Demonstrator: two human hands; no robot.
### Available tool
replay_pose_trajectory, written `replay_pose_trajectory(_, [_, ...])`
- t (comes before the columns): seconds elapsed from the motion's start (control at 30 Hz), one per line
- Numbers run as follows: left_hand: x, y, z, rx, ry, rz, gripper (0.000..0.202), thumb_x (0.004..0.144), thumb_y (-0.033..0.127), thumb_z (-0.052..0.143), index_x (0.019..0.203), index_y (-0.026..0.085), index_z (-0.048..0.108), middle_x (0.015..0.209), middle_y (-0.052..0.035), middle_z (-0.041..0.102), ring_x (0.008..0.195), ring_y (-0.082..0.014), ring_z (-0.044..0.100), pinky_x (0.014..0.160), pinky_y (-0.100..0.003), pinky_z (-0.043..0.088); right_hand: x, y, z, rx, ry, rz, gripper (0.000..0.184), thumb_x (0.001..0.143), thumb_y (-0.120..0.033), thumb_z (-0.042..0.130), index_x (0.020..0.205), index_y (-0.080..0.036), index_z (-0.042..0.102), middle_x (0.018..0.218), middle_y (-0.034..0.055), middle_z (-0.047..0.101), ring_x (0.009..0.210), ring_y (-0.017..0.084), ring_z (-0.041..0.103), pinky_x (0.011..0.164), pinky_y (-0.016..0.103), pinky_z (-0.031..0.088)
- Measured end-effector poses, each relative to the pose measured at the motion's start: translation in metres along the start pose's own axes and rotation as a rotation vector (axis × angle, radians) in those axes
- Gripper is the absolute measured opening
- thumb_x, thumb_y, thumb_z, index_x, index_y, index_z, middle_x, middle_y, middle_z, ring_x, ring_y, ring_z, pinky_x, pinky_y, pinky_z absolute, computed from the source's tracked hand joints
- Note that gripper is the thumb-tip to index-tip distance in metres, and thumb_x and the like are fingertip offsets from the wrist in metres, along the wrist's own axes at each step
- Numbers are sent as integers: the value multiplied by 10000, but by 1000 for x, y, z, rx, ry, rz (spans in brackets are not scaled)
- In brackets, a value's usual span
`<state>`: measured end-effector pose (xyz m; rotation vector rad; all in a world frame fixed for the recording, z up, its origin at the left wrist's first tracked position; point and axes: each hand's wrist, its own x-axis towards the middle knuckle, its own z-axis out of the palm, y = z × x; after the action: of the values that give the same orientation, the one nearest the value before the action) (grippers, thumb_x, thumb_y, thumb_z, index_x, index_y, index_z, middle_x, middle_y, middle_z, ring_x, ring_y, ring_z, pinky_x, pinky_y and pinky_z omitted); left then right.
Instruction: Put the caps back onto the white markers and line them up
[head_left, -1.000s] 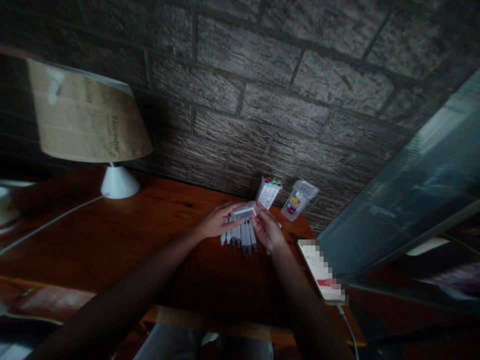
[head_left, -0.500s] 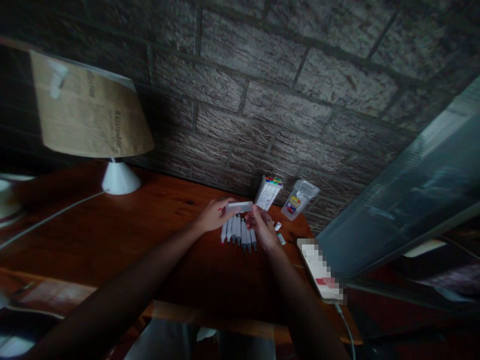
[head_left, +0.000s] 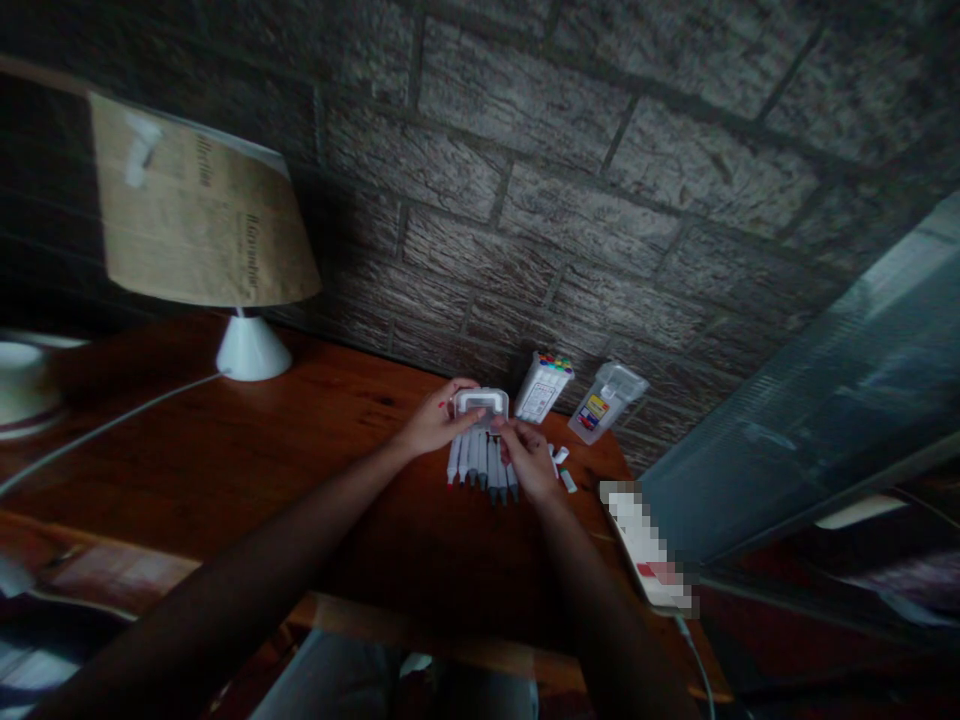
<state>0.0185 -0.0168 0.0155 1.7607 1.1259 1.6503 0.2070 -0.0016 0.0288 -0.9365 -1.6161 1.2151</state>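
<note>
A clear plastic lid with a white handle (head_left: 481,399) is held up over the table, its handle side facing me. My left hand (head_left: 436,420) grips its left side, thumb across the front. At the lower right corner, the bent fingers of my right hand (head_left: 529,455) pinch the lid's edge; the fingertips are partly hidden. Just below the lid, a row of grey and white markers (head_left: 474,465) lies side by side on the table. Small white caps or short pieces (head_left: 568,480) rest to the right of my right hand.
Against the brick wall stand a white container full of coloured-tip markers (head_left: 544,390) and a clear plastic box with a label (head_left: 606,405). A phone (head_left: 649,550) on a cable lies by the table's right edge. A lamp (head_left: 253,348) stands at the left, its cord crossing the wooden table (head_left: 330,440).
The lid has been tilted from edge-on to face me, so its handle now shows. Both hands keep hold of it. The view has shifted slightly.
</note>
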Motion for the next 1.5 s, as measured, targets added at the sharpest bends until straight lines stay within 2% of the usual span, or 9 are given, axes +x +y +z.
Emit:
replay_pose_trajectory(0.1, [0, -2, 0, -14, 7, 7, 400, 853, 426, 710, 1138, 171, 590, 974, -49, 688, 811, -142, 640, 680, -239, 531, -1, -1, -1, -20, 1, -5, 534, 732, -730, 704, 713, -202, 625, 509, -68, 451, 471, 96, 393, 469, 249, 305])
replay_pose_trajectory(0.33, [3, 0, -1, -168, -13, -280, 451, 845, 572, 674, 1045, 172, 616, 798, -11, 674, 611, -133, 618, 511, -236, 506, -5, -2, 4, -116, 21, -121, 504, 795, -690, 683, 826, -187, 699, 617, -27, 565, 562, 120, 475, 547, 262, 374])
replay_pose_trajectory(0.5, [7, 2, -4, -310, 21, -426, 524, 763, 557, 767, 1083, 166, 630, 916, -52, 715, 741, -168, 675, 560, -251, 546, -4, 2, 5, -34, 55, -140, 492, 765, -615, 758, 1028, -204, 699, 804, -14, 624, 563, 102, 511, 513, 245, 420])
replay_pose_trajectory(0.63, [8, 5, -6, -329, 20, -361, 538, 731, 511, 805, 1113, 185, 614, 922, -22, 686, 715, -150, 649, 566, -254, 551, -3, 4, 4, 15, 41, -124, 455, 755, -564, 790, 1016, -205, 690, 912, 7, 666, 563, 90, 553, 507, 239, 457])
replay_pose_trajectory(0.8, [6, 7, -6, -301, -39, -271, 414, 787, 480, 765, 1023, 184, 599, 853, 1, 640, 678, -124, 611, 538, -219, 515, -3, 3, 6, 67, -1, -115, 474, 724, -529, 825, 1027, -210, 647, 887, -1, 693, 540, 81, 541, 483, 225, 465])
replay_pose_trajectory(0.93, [5, 6, -4, -298, -73, -264, 425, 775, 462, 767, 1059, 184, 614, 915, -14, 666, 726, -134, 630, 538, -208, 494, -5, 4, 6, 78, 17, -72, 650, 729, -526, 823, 1259, -239, 578, 887, -1, 719, 561, 100, 562, 468, 220, 479])
replay_pose_trajectory(1.07, [6, 5, -3, -280, -56, -299, 390, 756, 472, 773, 967, 166, 657, 878, -16, 692, 758, -142, 639, 635, -235, 511, -8, 1, 5, 62, -69, -100, 724, 779, -504, 791, 1414, -284, 521, 862, -7, 703, 612, 122, 583, 472, 218, 471])
replay_pose_trajectory(1.17, [7, 5, -2, -279, -38, -312, 369, 744, 484, 776, 886, 162, 665, 823, -8, 698, 758, -143, 639, 706, -254, 512, -9, 0, 5, 68, -118, -96, 694, 800, -504, 773, 1414, -292, 531, 850, -3, 678, 636, 132, 587, 471, 218, 469])
replay_pose_trajectory(1.5, [4, 12, -1, -280, -8, -310, 419, 728, 534, 786, 876, 165, 654, 783, -1, 680, 702, -133, 609, 647, -244, 483, -8, 6, 3, 2, -159, -78, 545, 848, -585, 705, 1250, -239, 582, 719, -37, 622, 534, 102, 524, 462, 216, 439])
